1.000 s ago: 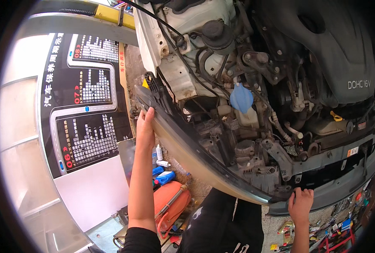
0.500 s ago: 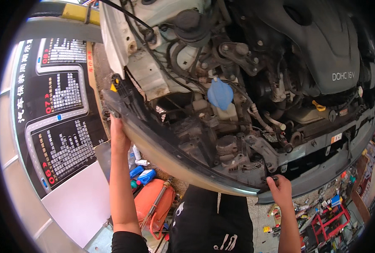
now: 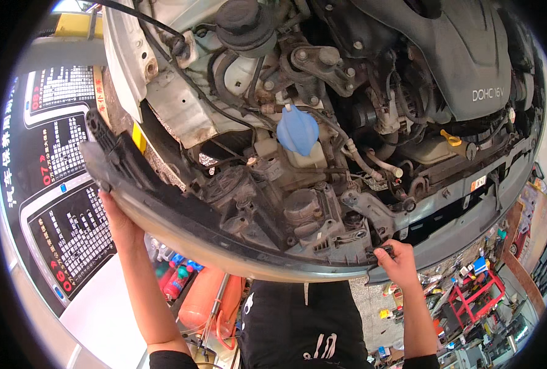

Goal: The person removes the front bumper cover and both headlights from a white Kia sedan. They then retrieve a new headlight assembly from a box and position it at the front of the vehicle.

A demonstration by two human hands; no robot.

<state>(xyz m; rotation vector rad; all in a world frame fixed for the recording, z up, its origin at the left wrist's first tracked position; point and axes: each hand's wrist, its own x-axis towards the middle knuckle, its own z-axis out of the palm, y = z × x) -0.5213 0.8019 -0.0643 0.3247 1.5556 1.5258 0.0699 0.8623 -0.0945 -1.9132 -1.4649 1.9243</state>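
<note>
- Our left hand (image 3: 121, 222) is cupped flat under the outer end of the long grey bumper panel (image 3: 181, 224), fingers wrapped over its edge; we should keep that palm well under so the end cannot droop.
- Our right hand (image 3: 398, 263) pinches the panel's other end, just beside the metal bracket (image 3: 372, 212) at the car's front; a fuller grip there would steady it better.
- The panel lies across the front of the open engine bay, below the blue cap (image 3: 297, 129).
- We judge that both ends should move together and level, or the panel may twist or catch.
- The red tool cart (image 3: 479, 294) on the floor stands well apart.
</note>
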